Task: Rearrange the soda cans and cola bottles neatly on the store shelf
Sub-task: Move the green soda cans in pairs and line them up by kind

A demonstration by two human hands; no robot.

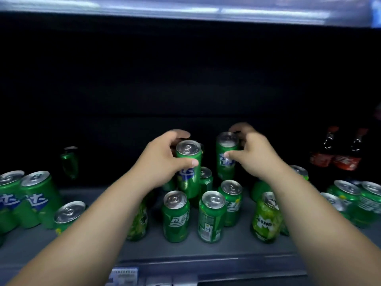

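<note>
Several green soda cans stand scattered on a grey store shelf [206,250]. My left hand [162,162] grips a tall green can [188,174] held above the others in the middle. My right hand [257,155] grips a second green can [225,157] just to the right of it, also raised. Below them stand a Sprite can [176,216], another green can [211,216] and a Mirinda can [267,219]. Two cola bottles [336,151] with red labels stand at the back right.
More green cans cluster at the left edge [31,199] and at the right edge [358,201]. One dim can [70,162] stands alone at the back left. The shelf's back is dark. Price tags [123,275] sit on the front lip; a lit shelf edge [185,11] runs overhead.
</note>
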